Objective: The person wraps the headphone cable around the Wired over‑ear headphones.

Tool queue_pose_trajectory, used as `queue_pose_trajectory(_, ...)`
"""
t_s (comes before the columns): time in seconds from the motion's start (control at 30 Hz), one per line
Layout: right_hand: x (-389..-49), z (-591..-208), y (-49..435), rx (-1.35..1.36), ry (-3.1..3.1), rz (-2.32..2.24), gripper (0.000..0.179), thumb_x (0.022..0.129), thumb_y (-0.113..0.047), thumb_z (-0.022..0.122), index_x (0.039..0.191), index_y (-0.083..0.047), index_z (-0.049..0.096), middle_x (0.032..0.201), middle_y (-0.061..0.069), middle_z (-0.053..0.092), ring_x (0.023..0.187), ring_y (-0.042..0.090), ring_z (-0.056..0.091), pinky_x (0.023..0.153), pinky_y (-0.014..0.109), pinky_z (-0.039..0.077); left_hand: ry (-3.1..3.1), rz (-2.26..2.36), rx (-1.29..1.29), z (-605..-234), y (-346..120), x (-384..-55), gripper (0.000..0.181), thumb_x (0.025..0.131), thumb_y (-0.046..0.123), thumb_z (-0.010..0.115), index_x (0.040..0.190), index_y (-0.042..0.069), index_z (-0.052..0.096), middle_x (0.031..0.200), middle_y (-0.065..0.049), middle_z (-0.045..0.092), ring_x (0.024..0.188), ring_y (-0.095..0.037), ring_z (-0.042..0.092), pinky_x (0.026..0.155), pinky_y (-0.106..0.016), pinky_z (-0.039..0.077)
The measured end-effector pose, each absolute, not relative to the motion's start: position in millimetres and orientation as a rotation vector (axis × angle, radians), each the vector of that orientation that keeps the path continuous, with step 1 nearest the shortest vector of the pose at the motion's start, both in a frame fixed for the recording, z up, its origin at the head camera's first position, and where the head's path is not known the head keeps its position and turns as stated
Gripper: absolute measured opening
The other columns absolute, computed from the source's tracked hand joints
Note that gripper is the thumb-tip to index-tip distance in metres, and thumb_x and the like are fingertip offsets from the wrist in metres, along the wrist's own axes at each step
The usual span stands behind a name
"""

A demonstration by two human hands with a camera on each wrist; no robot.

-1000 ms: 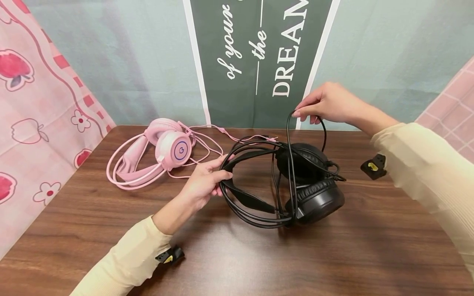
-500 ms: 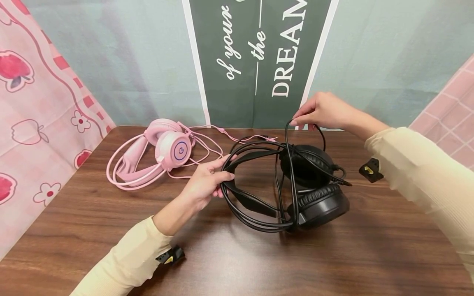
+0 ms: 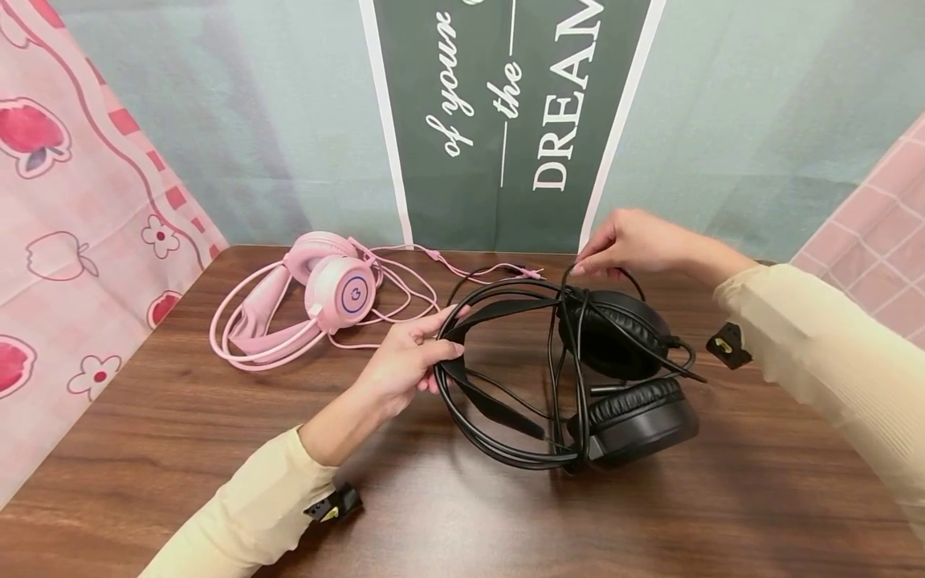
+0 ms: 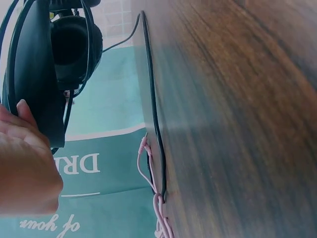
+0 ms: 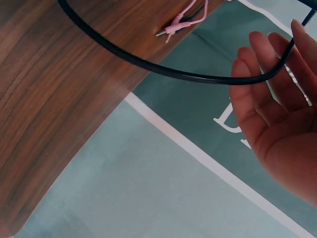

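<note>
Black over-ear headphones (image 3: pixel 643 421) hang tilted above the wooden table, ear cups to the right. My left hand (image 3: pixel 401 365) grips their headband at its left end, thumb on top of the inner strap (image 4: pixel 39 74). At the far ear cup, my right hand (image 3: pixel 636 245) pinches the black cable (image 5: pixel 183 75) between thumb and index finger, the other fingers loosely bent. Strands of that cable wrap round the headphones beside the ear cups. In the left wrist view, a length of cable also trails along the tabletop.
Pink headphones (image 3: pixel 340 293) lie at the back left of the brown table (image 3: pixel 448 514). Their cable runs right, ending in pink plugs (image 5: pixel 178 25) near the table's back edge. Behind stands a grey-green cloth backdrop (image 3: pixel 491 209) with lettering; a pink patterned cloth (image 3: pixel 94 265) hangs at left.
My right hand has come down towards the far ear cup with the cable, and the raised loop is lower. The black headphones' ear cups have shifted right and slightly nearer. My left hand keeps its grip.
</note>
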State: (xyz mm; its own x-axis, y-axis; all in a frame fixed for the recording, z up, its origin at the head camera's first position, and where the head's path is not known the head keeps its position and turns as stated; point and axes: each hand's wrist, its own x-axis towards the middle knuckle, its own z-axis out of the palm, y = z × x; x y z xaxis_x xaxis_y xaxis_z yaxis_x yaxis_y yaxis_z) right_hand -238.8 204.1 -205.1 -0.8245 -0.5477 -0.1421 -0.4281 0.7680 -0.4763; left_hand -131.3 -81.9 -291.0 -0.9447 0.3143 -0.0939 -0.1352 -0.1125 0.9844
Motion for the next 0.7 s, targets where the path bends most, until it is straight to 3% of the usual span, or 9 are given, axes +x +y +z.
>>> queue_pose_trajectory(0.2, -239, -211, 212, -0.834, 2.593, -0.626, 0.012, 0.085, -0.012, 0.064, 0.088, -0.003, 0.072, 0.062, 0.005, 0.061, 0.054, 0.017, 0.057, 0.05, 0.028, 0.05, 1.837, 2.155, 0.196, -292, -81, -129, 0.055, 0.08, -0.006, 0.055, 0.133, 0.007, 0.047, 0.101, -0.017, 0.058, 0.034, -0.003, 0.041, 0.03, -0.012, 0.032)
queue_pose_trajectory(0.37, -240, -215, 223, -0.801, 2.599, -0.611, 0.015, 0.083, 0.002, 0.059, 0.095, 0.002, 0.068, 0.072, 0.005, 0.064, 0.053, 0.014, 0.052, 0.046, 0.022, 0.045, 1.825, 2.185, 0.168, -292, -83, -128, 0.055, 0.08, -0.007, 0.055, 0.133, 0.007, 0.047, 0.1, -0.018, 0.057, 0.033, -0.004, 0.041, 0.03, -0.012, 0.032)
queue_pose_trajectory(0.53, -243, -221, 237, -0.759, 2.576, -0.635, 0.021, 0.08, 0.013, 0.049, 0.09, 0.003, 0.065, 0.078, 0.008, 0.062, 0.051, 0.009, 0.045, 0.044, 0.018, 0.039, 1.816, 2.219, 0.12, -292, -87, -129, 0.054, 0.08, -0.006, 0.055, 0.133, 0.006, 0.047, 0.089, -0.016, 0.059, 0.032, -0.004, 0.041, 0.03, -0.012, 0.031)
queue_pose_trajectory(0.7, -243, -229, 250, -0.739, 2.503, -0.659, 0.024, 0.075, 0.015, 0.047, 0.083, -0.001, 0.062, 0.072, 0.003, 0.057, 0.057, 0.009, 0.047, 0.051, 0.021, 0.044, 1.795, 2.245, 0.04, -291, -91, -130, 0.056, 0.08, -0.007, 0.054, 0.133, 0.009, 0.046, 0.09, -0.013, 0.06, 0.032, -0.003, 0.04, 0.029, -0.011, 0.031)
